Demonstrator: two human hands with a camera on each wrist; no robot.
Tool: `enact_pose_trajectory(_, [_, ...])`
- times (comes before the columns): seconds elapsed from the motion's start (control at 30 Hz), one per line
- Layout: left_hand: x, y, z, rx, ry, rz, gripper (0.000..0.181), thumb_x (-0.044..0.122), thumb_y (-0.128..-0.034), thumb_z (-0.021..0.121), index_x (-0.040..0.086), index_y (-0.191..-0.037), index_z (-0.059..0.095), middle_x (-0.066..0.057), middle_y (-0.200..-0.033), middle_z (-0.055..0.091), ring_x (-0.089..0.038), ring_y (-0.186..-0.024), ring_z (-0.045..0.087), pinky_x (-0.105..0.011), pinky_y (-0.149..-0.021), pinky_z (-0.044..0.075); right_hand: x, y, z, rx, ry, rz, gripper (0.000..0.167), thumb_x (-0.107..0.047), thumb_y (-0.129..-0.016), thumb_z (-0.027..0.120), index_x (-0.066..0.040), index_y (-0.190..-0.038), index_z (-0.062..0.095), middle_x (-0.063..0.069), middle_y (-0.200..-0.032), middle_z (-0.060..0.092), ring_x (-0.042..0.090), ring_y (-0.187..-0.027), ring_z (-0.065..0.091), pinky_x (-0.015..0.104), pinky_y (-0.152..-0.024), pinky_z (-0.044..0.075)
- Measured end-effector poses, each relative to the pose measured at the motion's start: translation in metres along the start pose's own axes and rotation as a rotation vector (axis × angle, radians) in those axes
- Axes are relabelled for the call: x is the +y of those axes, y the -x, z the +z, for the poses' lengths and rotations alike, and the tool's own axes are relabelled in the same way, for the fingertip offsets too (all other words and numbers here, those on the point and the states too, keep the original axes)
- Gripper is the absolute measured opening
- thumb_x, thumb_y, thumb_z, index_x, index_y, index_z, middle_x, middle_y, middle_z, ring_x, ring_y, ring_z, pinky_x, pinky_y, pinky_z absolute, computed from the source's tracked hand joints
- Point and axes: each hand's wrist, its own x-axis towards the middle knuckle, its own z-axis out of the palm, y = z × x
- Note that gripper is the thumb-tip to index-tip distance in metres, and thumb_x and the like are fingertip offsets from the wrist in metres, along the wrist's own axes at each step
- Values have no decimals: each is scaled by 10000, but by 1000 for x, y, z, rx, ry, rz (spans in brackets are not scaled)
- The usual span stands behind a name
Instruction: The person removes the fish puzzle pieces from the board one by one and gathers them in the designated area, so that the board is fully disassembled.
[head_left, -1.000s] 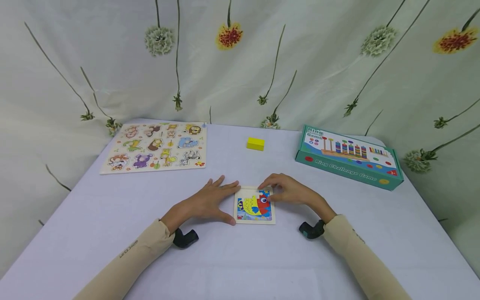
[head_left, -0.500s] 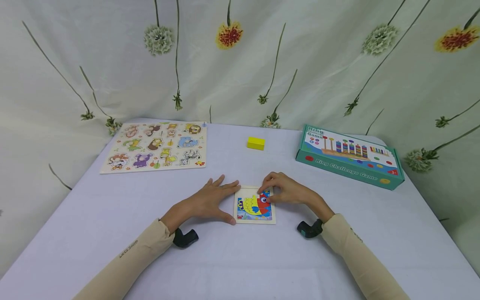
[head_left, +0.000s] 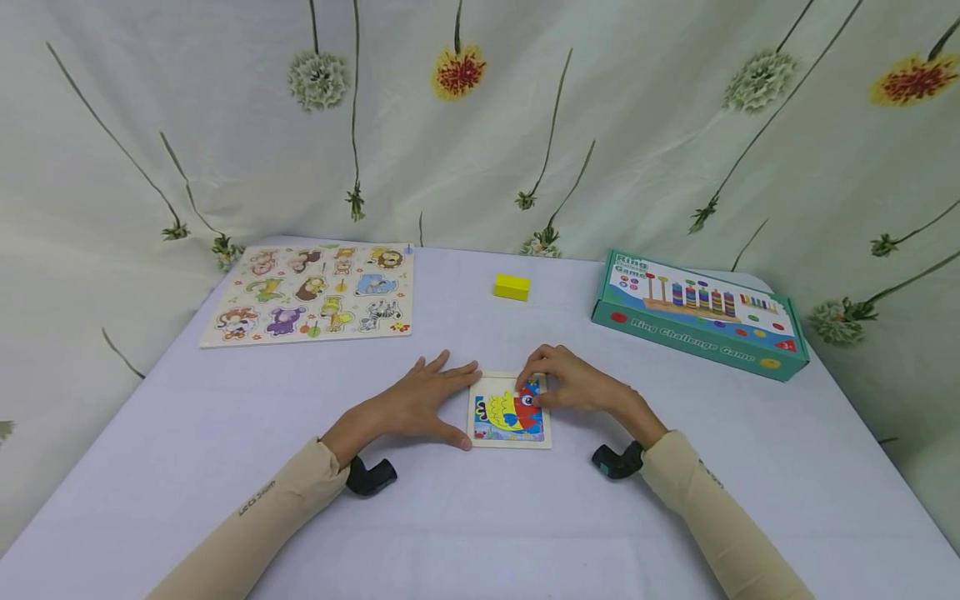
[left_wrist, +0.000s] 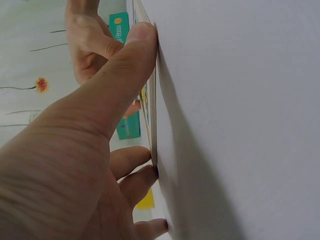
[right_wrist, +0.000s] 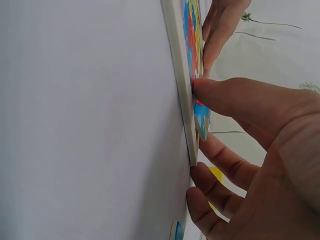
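Your left hand hasn't budged, fingers spread along edge of fish puzzle, not gripping. Your right hand only shifted slightly, pinching corner piece; looks tilted, so prob not seated yet. Puzzle's flat on table, between your hands.

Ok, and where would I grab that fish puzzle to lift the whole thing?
Probably by the left and right edges of its pale frame, from both sides, keeping it level: the fish puzzle lies flat on the table, is thin, and its far right corner piece looks tilted up. The left hand touches that left edge.
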Motion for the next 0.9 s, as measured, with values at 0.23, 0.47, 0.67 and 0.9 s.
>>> enact_pose_trajectory(0.23, [1, 1, 0, 0, 8, -3, 1001, 592, -680, 776, 214, -1500, 343, 54, -1574, 248, -323, -1477, -1, -563, -1166, -1, -4, 1, 1, 20, 44, 9, 239, -90, -810, 746, -199, -1020, 710, 25, -1095, 517, 221, -1102, 442, 370, -919, 435])
enact_pose_trajectory(0.47, [0, 1, 0, 4, 9, -1, 1003, 599, -675, 776, 219, -1498, 348, 61, -1572, 253, -319, -1478, 0, -558, -1168, -2, -5, 3, 1, 24, 79, -9, 228, -119, -835, 727, -196, -1048, 699, 5, -1074, 572, 211, -1062, 460, 350, -879, 431])
enact_pose_trajectory(0.67, [-1, 1, 1, -1, 9, -6, 1002, 595, -678, 776, 228, -1501, 340, 69, -1573, 248, -313, -1479, -2, -555, -1169, -3, -5, 5, 1, 33, 75, 13, 445, -142, -839, 728, -136, -1256, 574, 14, -1075, 590, 203, -1035, 477, 341, -869, 449])
enact_pose_trajectory(0.9, [0, 1, 1, 5, 11, -10, 998, 581, -680, 782, 224, -1500, 342, 69, -1571, 253, -312, -1479, 2, -548, -1171, -10, -5, 5, 1, 42, 72, 26, 378, -141, -829, 736, -103, -1188, 625, -8, -1026, 582, 186, -997, 472, 334, -855, 454])
